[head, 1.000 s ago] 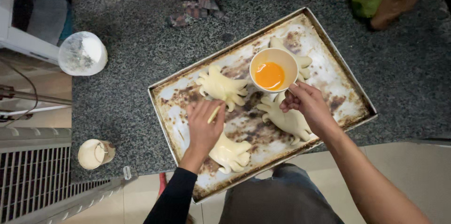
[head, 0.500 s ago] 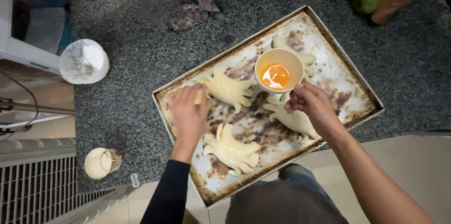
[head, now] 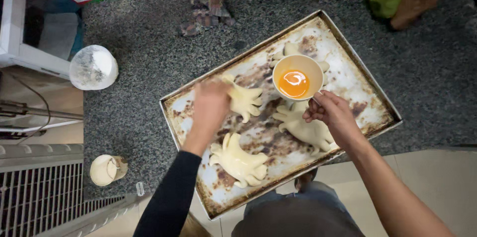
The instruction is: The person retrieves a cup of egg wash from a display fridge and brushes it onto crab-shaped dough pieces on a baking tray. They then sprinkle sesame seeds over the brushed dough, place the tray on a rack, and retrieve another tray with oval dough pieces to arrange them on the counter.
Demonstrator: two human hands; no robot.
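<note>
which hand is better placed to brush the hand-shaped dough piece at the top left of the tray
Left. The left hand hovers right over that dough piece, blurred in motion, while the right hand is busy holding the cup of egg wash by its handle.

Kitchen: granite counter [head: 149, 93], baking tray [head: 357, 75], raw pastries [head: 238, 160].

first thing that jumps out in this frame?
The worn, stained baking tray set askew on the speckled dark counter, carrying pale hand-shaped dough pieces. The right hand holds a cup of orange liquid over the tray's far side, while the left hand, blurred, is over the dough piece near the tray's middle.
</note>
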